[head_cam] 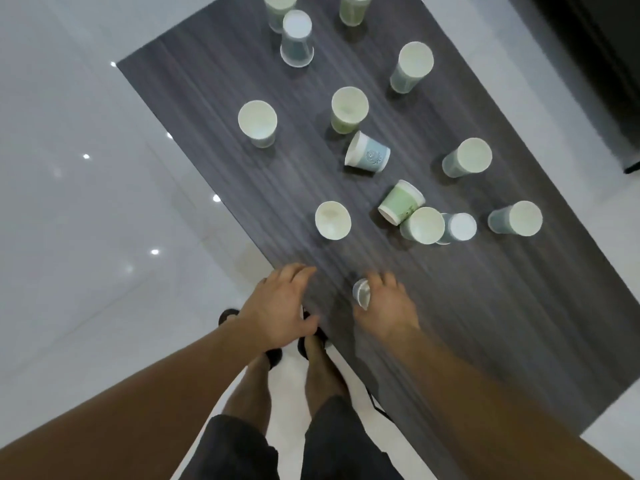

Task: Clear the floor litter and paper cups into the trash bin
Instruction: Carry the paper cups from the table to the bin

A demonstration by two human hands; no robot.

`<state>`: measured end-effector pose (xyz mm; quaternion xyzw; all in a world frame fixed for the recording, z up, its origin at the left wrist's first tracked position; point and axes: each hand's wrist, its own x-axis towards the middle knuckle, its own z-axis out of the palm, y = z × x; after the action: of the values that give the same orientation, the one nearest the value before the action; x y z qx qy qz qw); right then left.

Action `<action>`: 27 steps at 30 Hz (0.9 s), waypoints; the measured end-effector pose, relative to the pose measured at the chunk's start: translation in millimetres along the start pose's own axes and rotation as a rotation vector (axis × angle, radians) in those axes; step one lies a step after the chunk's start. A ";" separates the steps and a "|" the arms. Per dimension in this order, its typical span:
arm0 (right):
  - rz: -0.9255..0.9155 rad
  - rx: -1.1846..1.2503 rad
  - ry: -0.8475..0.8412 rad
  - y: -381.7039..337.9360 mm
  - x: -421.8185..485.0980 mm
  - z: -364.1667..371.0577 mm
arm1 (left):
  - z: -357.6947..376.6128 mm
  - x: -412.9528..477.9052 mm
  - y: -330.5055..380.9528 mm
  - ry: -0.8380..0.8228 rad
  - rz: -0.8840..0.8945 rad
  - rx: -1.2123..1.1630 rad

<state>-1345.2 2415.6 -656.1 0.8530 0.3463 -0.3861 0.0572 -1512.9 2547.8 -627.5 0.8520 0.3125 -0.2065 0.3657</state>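
Several paper cups stand or lie on a dark wood-grain table [485, 306]. An upright white cup [332, 220] is nearest my hands. A green cup [401, 201] and a blue cup [367, 153] lie on their sides. My right hand [384, 306] hovers over the table's near edge, fingers curled round a small blue-and-white cup [362, 293]. My left hand [280, 306] is beside it, fingers spread and holding nothing. No trash bin is in view.
Glossy white floor tiles [86, 202] surround the table, with light spots reflected in them. My legs and dark sandals [273, 355] stand at the table's near corner. A dark piece of furniture [606, 64] fills the upper right.
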 end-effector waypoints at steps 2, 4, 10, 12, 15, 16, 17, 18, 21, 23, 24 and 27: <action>0.008 0.202 0.078 -12.7 -5.0 -0.9 | 5.4 0.0 -3.0 0.017 0.017 -0.059; -0.042 0.443 0.099 -29.6 -12.8 -8.5 | 7.4 0.1 -3.6 0.047 0.056 -0.128; -0.271 0.574 -0.213 -76.1 -17.1 -41.3 | -11.6 -3.7 -19.7 0.173 0.129 -0.245; -0.316 0.443 -0.073 -82.9 -3.9 -53.6 | -17.8 -10.2 -35.4 0.248 0.047 -0.285; -0.361 0.130 0.320 -88.2 29.8 -69.5 | -16.8 -22.2 -60.2 0.291 -0.109 -0.325; -0.370 0.033 0.358 -90.7 42.4 -72.7 | -14.9 -26.0 -67.1 0.291 -0.150 -0.330; -0.370 -0.071 0.328 -92.7 54.0 -73.5 | -13.2 -29.9 -73.1 0.292 -0.192 -0.343; -0.363 -0.168 0.257 -93.8 64.8 -71.9 | -11.2 -34.1 -78.4 0.299 -0.229 -0.363; -0.325 -0.316 0.054 -95.2 84.6 -60.8 | -7.8 -51.0 -87.7 0.340 -0.300 -0.423; -0.272 -0.335 -0.027 -98.6 84.9 -54.5 | -9.4 -66.4 -90.8 0.378 -0.349 -0.437; -0.252 -0.335 -0.049 -101.1 81.6 -52.9 | -11.6 -74.4 -91.9 0.400 -0.378 -0.441; -0.313 -0.313 -0.052 -120.0 58.6 -56.8 | -24.5 -105.6 -90.5 0.506 -0.478 -0.475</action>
<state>-1359.2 2558.8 -637.2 0.7593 0.5286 -0.3539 0.1372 -1647.7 2574.6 -595.0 0.6713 0.6203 0.0081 0.4056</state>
